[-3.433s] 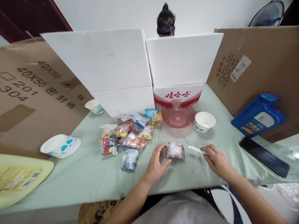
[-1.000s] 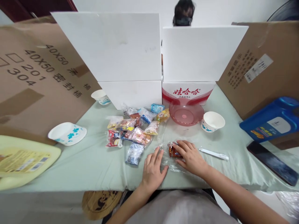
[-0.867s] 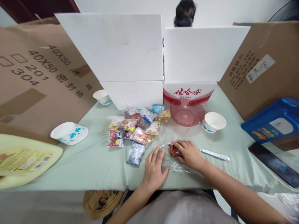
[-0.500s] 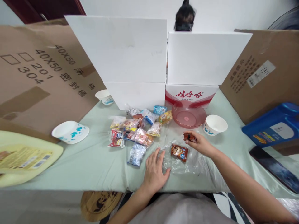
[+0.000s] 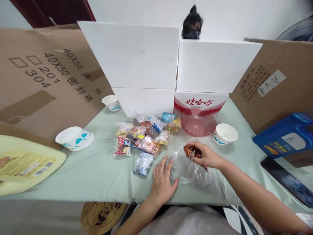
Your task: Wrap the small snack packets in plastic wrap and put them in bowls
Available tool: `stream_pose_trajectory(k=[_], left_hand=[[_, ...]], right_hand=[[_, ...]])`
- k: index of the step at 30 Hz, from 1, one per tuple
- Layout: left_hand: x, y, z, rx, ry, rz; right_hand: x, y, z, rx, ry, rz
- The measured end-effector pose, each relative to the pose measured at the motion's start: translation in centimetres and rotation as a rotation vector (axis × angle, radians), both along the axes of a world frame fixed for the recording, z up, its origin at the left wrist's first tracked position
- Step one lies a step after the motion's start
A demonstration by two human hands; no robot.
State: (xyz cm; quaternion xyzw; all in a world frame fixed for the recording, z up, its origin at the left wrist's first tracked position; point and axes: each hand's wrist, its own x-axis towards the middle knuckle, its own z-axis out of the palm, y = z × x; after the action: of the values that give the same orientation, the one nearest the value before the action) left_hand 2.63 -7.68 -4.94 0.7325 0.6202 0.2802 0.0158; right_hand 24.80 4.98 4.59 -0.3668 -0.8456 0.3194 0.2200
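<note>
My right hand [image 5: 207,156] grips a brown snack packet [image 5: 187,150] over the crumpled clear plastic bag [image 5: 179,168]. A sliver of brown wrapper also shows below the fingers; I cannot tell whether it belongs to a second packet. Resting on the cloth with fingers spread, my left hand [image 5: 162,182] holds nothing and touches the bag's left edge. Beyond it lies a heap of wrapped snacks, among them a blue-and-white packet [image 5: 143,163], a red packet [image 5: 123,146], a pink packet [image 5: 149,145] and a yellow packet [image 5: 174,125].
Behind the bag stand a pink translucent bowl [image 5: 198,125] and a white paper cup [image 5: 225,133]. White boxes [image 5: 144,101] wall off the back. Cartons flank both sides, with a yellow jug [image 5: 29,166], blue bottle [image 5: 286,135] and phone [image 5: 287,181]. A person's head shows behind.
My right hand has moved down and left, onto the brown packet that lay on the bag, and now has it in its fingers. My left hand stays put; the camera view shifted slightly.
</note>
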Motion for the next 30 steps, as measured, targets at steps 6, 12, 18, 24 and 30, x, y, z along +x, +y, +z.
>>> stream_pose_trajectory(k=[6, 12, 18, 24, 30], left_hand=[[0.0, 0.0, 0.3, 0.001, 0.023, 0.008], [-0.1, -0.1, 0.4, -0.016, 0.021, 0.021], [-0.2, 0.0, 0.3, -0.005, 0.014, 0.025], [-0.1, -0.1, 0.6, -0.039, 0.1, -0.017], [-1.8, -1.9, 3.2, -0.068, 0.063, -0.1]], right_hand=[[1.0, 6.8, 3.3, 0.221, 0.137, -0.367], [0.9, 12.8, 2.6, 0.424, -0.114, -0.442], [-0.8, 6.7, 1.7, 0.516, -0.152, -0.289], [-0.8, -4.7, -3.5, 0.222, -0.451, 0.191], [2.9, -9.0, -6.5, 0.111, -0.49, 0.231]])
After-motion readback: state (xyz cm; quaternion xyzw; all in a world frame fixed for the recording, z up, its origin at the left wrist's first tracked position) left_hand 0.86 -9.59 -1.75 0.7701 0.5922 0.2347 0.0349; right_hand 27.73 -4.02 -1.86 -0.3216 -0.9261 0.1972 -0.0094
